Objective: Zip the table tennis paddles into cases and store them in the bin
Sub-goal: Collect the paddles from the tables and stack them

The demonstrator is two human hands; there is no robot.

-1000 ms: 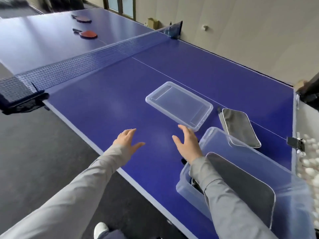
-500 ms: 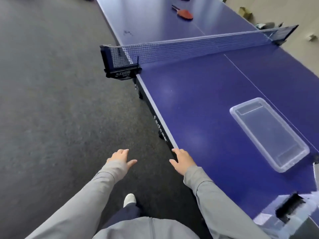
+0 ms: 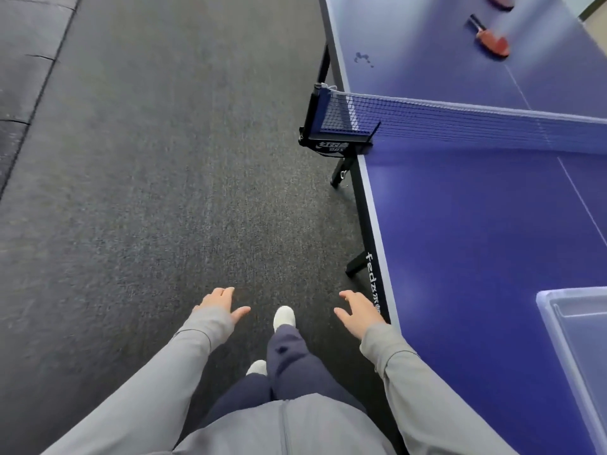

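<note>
A red paddle [image 3: 492, 40] with a black handle lies on the far half of the blue table [image 3: 476, 244], beyond the net [image 3: 460, 123]. A second red paddle [image 3: 499, 1] is cut off by the top edge. The clear bin lid [image 3: 578, 330] sits on the near half at the right edge. My left hand [image 3: 220, 303] hangs open over the dark carpet and holds nothing. Beside the table's side edge, my right hand [image 3: 358, 311] is also open and empty. Bin and cases are out of view.
Dark grey carpet [image 3: 147, 192] fills the left. The net post clamp [image 3: 331, 126] sticks out past the table's side edge, with black table legs [image 3: 356, 267] below. My white shoes [image 3: 284, 316] are on the carpet between my hands.
The view has swung left and down as I walk along the table's side toward the net. The bin and cases dropped out of view. Both hands stay empty, now off the table.
</note>
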